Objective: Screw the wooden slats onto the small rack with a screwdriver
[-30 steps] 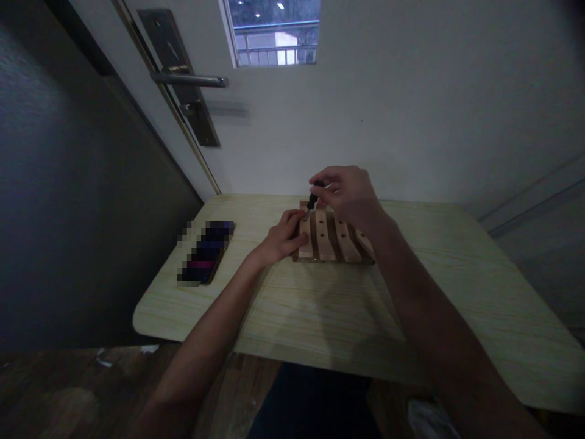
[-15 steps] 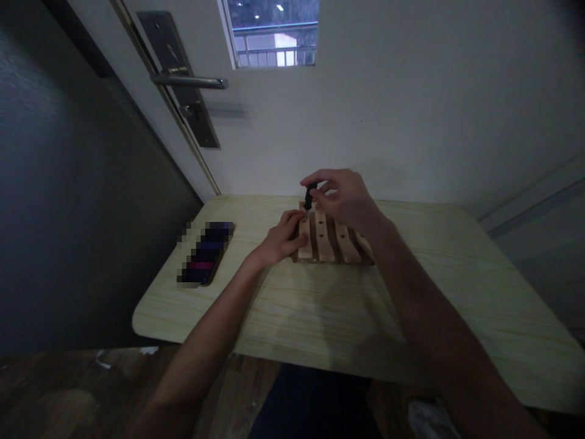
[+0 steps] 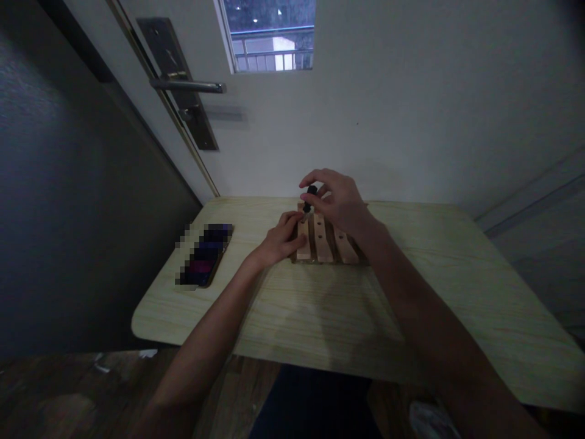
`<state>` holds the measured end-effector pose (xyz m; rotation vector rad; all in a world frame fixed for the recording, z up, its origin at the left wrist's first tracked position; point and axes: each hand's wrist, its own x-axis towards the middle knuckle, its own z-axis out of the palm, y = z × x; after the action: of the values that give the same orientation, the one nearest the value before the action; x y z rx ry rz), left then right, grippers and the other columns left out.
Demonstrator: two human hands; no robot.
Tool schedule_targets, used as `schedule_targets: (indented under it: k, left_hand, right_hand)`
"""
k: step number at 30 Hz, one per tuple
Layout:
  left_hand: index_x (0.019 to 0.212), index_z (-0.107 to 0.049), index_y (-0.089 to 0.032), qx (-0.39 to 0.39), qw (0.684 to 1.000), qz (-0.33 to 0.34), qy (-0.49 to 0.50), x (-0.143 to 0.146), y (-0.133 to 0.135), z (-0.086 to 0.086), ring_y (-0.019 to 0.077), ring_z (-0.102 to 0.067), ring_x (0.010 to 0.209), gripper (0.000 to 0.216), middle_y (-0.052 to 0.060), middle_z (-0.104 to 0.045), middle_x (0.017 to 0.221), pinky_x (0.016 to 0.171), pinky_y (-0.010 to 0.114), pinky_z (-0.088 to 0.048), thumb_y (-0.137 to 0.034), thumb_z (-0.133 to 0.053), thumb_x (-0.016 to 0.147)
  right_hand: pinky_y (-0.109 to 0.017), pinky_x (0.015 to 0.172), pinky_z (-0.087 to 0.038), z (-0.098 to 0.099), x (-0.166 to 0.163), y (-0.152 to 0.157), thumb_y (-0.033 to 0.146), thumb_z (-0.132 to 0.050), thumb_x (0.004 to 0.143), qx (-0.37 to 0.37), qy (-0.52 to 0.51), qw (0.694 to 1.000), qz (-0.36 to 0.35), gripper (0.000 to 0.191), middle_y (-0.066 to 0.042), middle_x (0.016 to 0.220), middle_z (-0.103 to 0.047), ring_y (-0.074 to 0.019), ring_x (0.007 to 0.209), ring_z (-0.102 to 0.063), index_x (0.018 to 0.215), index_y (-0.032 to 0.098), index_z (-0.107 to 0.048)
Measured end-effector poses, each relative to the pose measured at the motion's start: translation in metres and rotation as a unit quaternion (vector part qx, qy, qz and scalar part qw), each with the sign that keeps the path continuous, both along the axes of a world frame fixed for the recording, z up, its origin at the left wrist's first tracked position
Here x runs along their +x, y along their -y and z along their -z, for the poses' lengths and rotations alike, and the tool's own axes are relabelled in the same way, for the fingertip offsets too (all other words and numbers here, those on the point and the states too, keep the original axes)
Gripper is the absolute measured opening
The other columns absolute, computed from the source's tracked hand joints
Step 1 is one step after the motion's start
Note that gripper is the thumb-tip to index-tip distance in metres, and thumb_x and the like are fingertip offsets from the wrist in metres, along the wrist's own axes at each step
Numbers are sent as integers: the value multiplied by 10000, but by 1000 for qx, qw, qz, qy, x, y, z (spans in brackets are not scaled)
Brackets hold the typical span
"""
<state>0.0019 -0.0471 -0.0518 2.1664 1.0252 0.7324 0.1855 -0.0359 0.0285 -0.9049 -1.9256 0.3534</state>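
- The right hand [image 3: 338, 204] has its fingers pinched shut on a small black-handled tool [image 3: 309, 196], held upright with its tip at the far end of the leftmost slat.
- The left hand [image 3: 280, 241] lies curled on that slat of the slatted pale wooden board [image 3: 326, 247]. Whether it grips anything, I cannot tell.
- The board sits at the far middle of the pale wood-grain surface [image 3: 320, 317], with a dark phone [image 3: 205, 255] to its left.
- The holes in the middle slats look empty, so most of the work seems undone.

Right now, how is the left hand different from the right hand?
The left hand lies low on the left edge of the wooden board; the right hand is raised over its far end. The right hand pinches a small black tool; the left hand holds no tool. Both are bare and at the board.
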Motion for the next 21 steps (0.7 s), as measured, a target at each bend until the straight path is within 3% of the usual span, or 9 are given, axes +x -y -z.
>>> schedule_targets:
  k: [4,8,13,15,18,21]
  left_hand:
    - [1365,-422,-203,3,1000,0,-2,0,0,0,318,-382,1364,576,135,-367,1438,1184,510,-300,-487,-485,868]
    - [1372,-421,-187,5,1000,-4,-13,0,0,1,324,-398,1351,602,143,-366,1436,1175,518,-317,-503,-484,864]
    - [1388,-411,-164,0,1000,-7,-22,1,1,-1,335,-402,1354,612,157,-356,1448,1173,521,-315,-499,-464,879]
    - [1393,-407,-151,-2,1000,-8,-22,1,1,-2,339,-404,1353,631,168,-351,1450,1173,519,-315,-514,-468,880]
    - [1393,-407,-190,-5,1000,-8,-16,1,2,-2,333,-398,1355,625,149,-350,1460,1172,520,-314,-544,-478,882]
    - [1387,-410,-225,-11,1000,-6,-11,1,2,-2,322,-392,1361,611,125,-353,1467,1178,514,-308,-564,-486,885]
  right_hand:
    - [-276,684,-511,1,0,2,170,-587,800,-9,5,1000,-6,123,-26,890,-715,-144,727,-619,858,194,-692]
    - [-274,677,-506,1,3,2,137,-513,834,-21,20,1000,1,286,-40,938,-745,-136,700,-635,1013,192,-729]
    - [-281,678,-479,0,4,-1,212,-703,772,-7,34,998,50,116,-17,783,-711,-143,657,-619,886,194,-715]
    - [-285,667,-472,0,3,-2,289,-753,754,-10,27,997,65,131,-5,726,-675,-150,658,-605,816,200,-680]
    - [-293,651,-467,1,1,-1,342,-761,751,-17,16,998,66,197,-7,748,-654,-145,637,-576,800,200,-633]
    - [-290,653,-476,0,-1,3,278,-717,769,-32,5,999,38,166,-23,862,-675,-131,632,-574,884,192,-631]
